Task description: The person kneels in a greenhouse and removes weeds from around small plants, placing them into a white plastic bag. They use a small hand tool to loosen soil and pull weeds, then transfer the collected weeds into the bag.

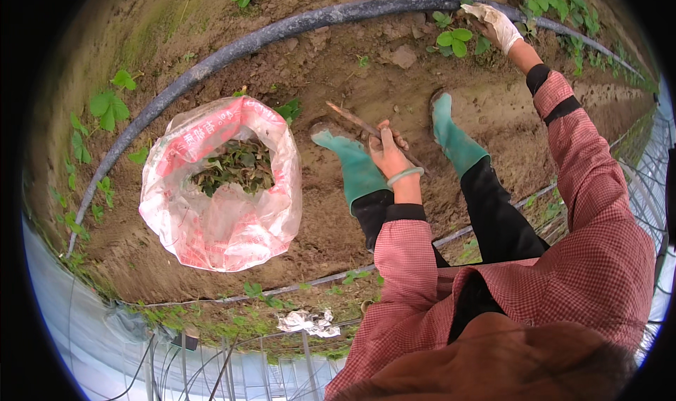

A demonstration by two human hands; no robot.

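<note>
My left hand (390,150) is bare, with a pale bangle at the wrist, and grips a thin wooden stick (351,117) whose pointed end reaches up and left over the soil. My right hand (494,25), in a dirty white glove, reaches out to the top right, at the dark hose (338,15), beside a small leafy plant (455,41). Its fingertips are partly hidden, so I cannot tell whether they hold anything. Left of my boots stands an open red-and-white plastic bag (222,232), with dark leaves and plant scraps (245,163) inside.
The hose curves across the soil beyond the bag. Green plants (552,2) grow at the upper right, others (108,108) at the left. My green boots (364,166) stand in the furrow. A thin pipe (338,278) and crumpled white plastic (308,323) lie on the near side.
</note>
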